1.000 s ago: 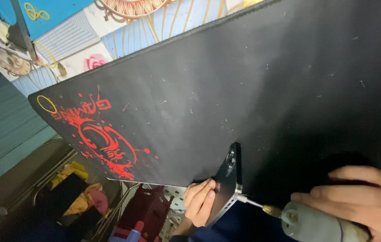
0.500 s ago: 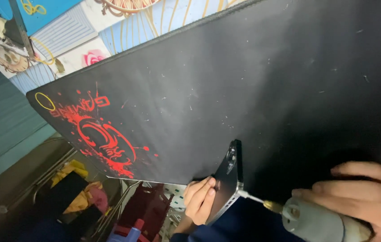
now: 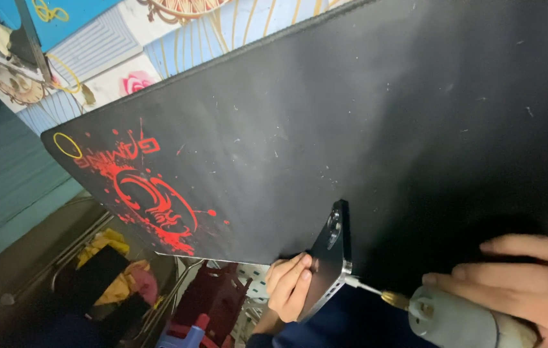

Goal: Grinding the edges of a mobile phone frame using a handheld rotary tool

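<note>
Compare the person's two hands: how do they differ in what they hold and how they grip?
The left hand steadies an upright dark phone on its edge with its fingers; the right hand wraps around a pale cylindrical motor tool. The left hand shows fingers curled; the right's lie extended. Both work at the black mat's near edge.

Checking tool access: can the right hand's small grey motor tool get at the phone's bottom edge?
Probably yes: the right hand holds the grey motor tool, its bit at the dark phone, which the left hand steadies.

Your phone (image 3: 330, 258) stands on edge at the mat's (image 3: 351, 129) near edge, left hand (image 3: 289, 287) beside it, screwdriver (image 3: 441, 312) to its right.
</note>
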